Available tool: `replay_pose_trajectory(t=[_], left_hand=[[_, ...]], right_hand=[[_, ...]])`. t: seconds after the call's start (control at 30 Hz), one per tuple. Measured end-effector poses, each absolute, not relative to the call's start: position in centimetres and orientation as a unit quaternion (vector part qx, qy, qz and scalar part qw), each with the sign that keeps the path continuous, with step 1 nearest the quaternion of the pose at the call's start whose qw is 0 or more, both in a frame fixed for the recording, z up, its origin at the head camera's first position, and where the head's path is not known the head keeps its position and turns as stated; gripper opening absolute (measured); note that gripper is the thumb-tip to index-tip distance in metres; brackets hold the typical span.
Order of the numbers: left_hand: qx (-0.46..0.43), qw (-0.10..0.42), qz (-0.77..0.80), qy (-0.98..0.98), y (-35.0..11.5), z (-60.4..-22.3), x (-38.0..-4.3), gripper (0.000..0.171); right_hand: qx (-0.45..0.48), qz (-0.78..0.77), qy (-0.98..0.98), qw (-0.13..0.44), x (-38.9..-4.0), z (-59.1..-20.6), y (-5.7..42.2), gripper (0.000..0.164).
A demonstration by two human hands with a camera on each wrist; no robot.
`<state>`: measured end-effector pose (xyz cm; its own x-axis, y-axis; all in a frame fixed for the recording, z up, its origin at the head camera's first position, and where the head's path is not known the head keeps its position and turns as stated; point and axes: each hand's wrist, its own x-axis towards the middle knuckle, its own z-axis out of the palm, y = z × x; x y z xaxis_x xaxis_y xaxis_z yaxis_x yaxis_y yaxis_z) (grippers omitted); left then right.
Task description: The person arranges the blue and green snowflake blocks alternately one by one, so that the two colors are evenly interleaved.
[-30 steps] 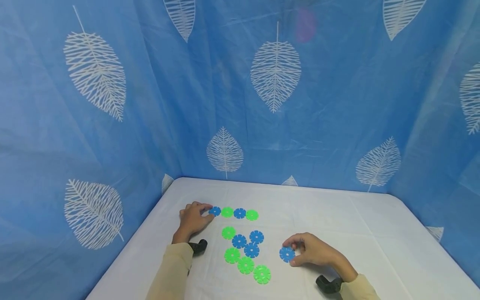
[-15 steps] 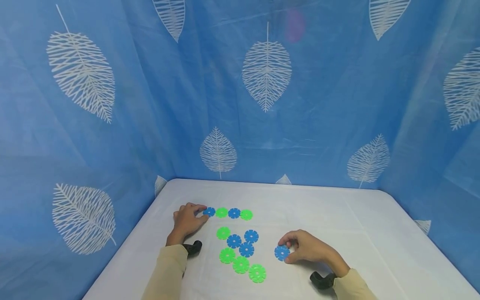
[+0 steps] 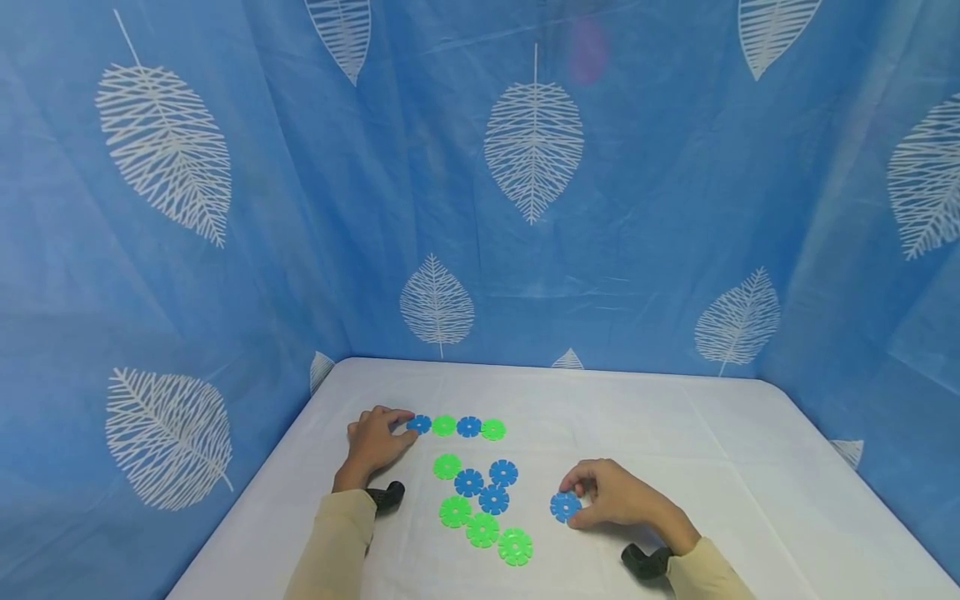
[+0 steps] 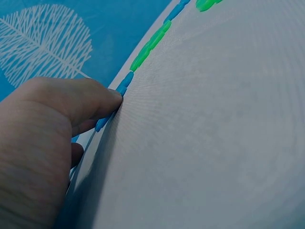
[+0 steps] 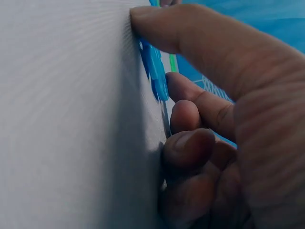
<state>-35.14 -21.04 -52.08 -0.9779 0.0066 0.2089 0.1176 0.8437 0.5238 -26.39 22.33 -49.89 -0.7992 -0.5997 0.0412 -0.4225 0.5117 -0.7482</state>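
Observation:
In the head view my left hand [image 3: 373,442] pinches a blue notched plastic disc [image 3: 421,425] between thumb and fingers, at the left end of a row of discs lying flat. Beside it in the row come a green disc [image 3: 444,426], another blue disc [image 3: 469,427] and a green end disc [image 3: 493,430]. My right hand [image 3: 621,497] holds a separate blue disc [image 3: 566,507] between thumb and forefinger, low at the white table. The right wrist view shows this disc [image 5: 155,69] edge-on, the other fingers curled beneath the forefinger.
Between the hands lie loose discs: several blue ones, including one [image 3: 493,500], and several green ones, including one [image 3: 515,547]. They rest on a white-covered table [image 3: 630,417]. Blue curtains with white leaf prints [image 3: 532,150] enclose the back and sides.
The whole head view has shifted, so everything appears slightly further left than one second ago. Both hands keep their grips, and the discs hold their places relative to each other.

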Motion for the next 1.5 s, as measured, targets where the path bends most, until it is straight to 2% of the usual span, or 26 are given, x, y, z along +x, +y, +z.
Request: replay_pose_trajectory(t=[0.77, 0.97, 1.23, 1.5], left_hand=[[-0.029, 0.103, -0.274, -0.956, -21.0, -51.9, -34.7, 0.036], [-0.029, 0.103, -0.276, -0.955, -20.9, -51.9, -34.9, 0.036], [-0.027, 0.101, -0.282, -0.954, -21.0, -51.9, -35.2, 0.038], [-0.023, 0.096, -0.281, -0.955, -21.1, -52.1, -35.1, 0.038]], right_hand=[[-0.342, -0.365, 0.865, 0.029, -26.3, -51.0, 21.9, 0.034], [-0.371, -0.370, 0.851, -0.023, -26.3, -50.8, 21.8, 0.035], [-0.423, -0.354, 0.817, -0.170, -26.5, -49.7, 21.4, 0.046], [-0.418, -0.345, 0.815, -0.205, -26.9, -49.4, 21.4, 0.048]])
